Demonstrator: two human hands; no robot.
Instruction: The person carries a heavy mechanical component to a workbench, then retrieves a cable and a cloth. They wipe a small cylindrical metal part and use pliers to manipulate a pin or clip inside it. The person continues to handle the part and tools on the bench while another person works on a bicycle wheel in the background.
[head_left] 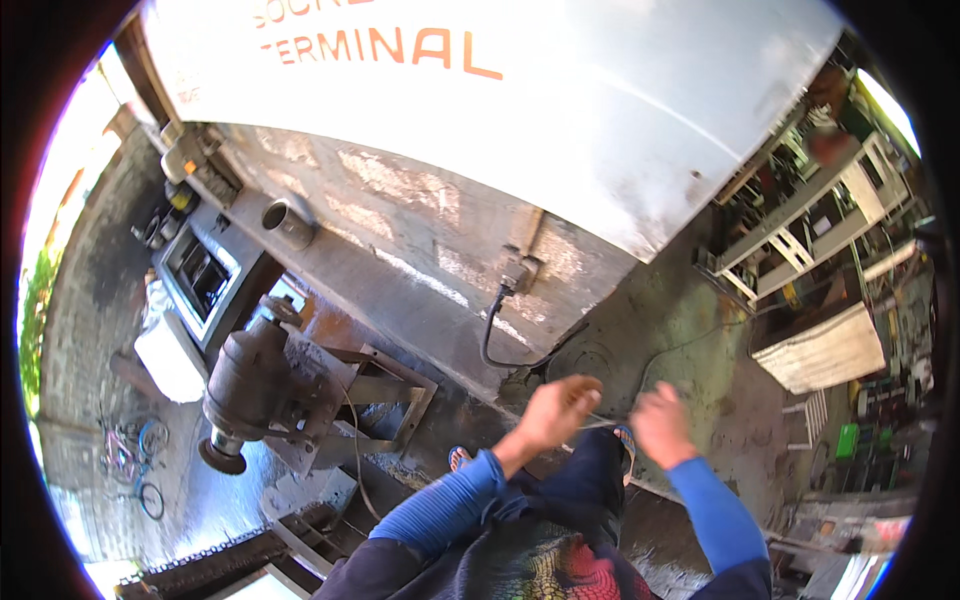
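Left hand: the left hand point(562, 411) is closed, fingers bent inward on a thin pale strand point(600, 425).
Right hand: the right hand point(661, 424) is curled shut at the strand's other end, its fingers blurred.
Strand: between the two hands, in front of the body and above the floor.
Floor: bare, dark and stained concrete point(690, 350), with a thin cable trailing across it towards the right.
Wall ahead: grey and patchy point(400, 190), its paint worn pale in places; a socket box point(520, 270) with a black cable point(487, 330) curving down from it.
Above: a large white panel point(600, 110) with orange lettering.
Ledge: grey, along the foot of the wall point(400, 285), carrying a short metal pipe point(290, 223).
Left side: a heavy grey machine point(250, 380) on a metal stand; beyond it, a white container point(172, 358) and bicycles point(150, 455) near a rough outer wall.
Right side: a pale metal frame point(805, 235), a wooden board point(822, 350) and a green box point(848, 440) among clutter.
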